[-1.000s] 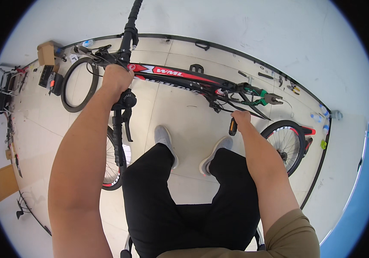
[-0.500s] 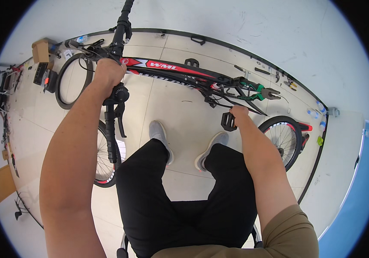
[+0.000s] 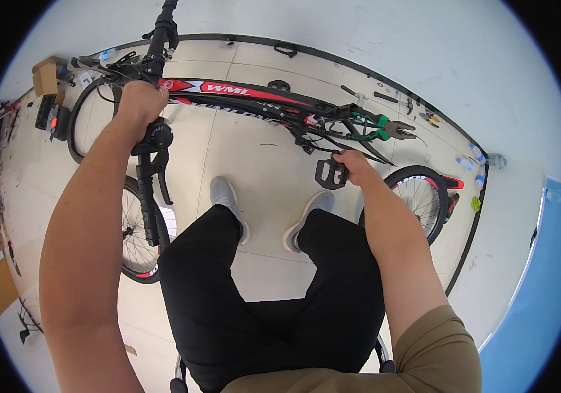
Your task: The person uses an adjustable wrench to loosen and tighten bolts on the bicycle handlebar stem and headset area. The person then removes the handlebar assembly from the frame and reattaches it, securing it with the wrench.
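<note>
A black and red bicycle frame (image 3: 254,95) stretches across in front of me, with no wheel visible at its rear end. My left hand (image 3: 144,103) is closed round the middle of the black handlebar (image 3: 147,203), beside a round black bell-like part (image 3: 159,135). My right hand (image 3: 355,165) pinches the outer end of the near black pedal (image 3: 328,174); its fingertips are partly hidden. Green-handled pliers (image 3: 392,129) sit at the rear of the frame, jaws pointing right. The far pedal (image 3: 279,85) shows beyond the frame.
One wheel (image 3: 418,200) lies at right beside a red and black part; another wheel (image 3: 138,229) is under the handlebar. A loose tyre (image 3: 77,124) is at left. Several hand tools, including a hammer (image 3: 395,99), line the wall. Bottles (image 3: 465,162) and an open cardboard box (image 3: 46,77) are farther out.
The whole scene has shifted left and slightly up. The near pedal has turned to show more of its flat face, with my right hand on it. My left hand keeps its hold on the handlebar.
</note>
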Motion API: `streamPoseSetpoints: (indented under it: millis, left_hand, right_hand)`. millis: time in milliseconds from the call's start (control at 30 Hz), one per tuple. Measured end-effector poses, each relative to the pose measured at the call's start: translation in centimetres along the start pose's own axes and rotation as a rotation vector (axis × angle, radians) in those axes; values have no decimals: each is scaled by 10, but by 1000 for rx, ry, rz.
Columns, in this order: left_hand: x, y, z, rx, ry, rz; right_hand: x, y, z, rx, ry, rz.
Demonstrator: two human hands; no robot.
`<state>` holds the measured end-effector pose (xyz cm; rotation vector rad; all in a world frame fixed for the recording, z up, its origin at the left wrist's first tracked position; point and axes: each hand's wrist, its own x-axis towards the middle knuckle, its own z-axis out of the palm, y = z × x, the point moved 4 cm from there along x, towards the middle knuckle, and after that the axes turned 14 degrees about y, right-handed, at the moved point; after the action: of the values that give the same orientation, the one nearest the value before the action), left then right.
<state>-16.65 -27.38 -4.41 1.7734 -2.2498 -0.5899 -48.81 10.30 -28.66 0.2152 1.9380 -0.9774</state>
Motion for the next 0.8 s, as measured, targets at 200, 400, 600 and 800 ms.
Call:
streamPoseSetpoints:
  millis: [200,400,600,800]
  left_hand:
    - [-8,9,-3,-68,-32,-26]
    - [-8,5,-4,-77,-20,-47]
    - [4,-4,1,-24,-57,24]
    - [7,-1,2,37,23,108]
  right_hand:
    - [13,-1,1,-94,183,-167]
    - [4,-7,15,-77,342,-84]
    - [9,-8,14,-92,307,-62]
    - [9,-11,14,-330,359,-149]
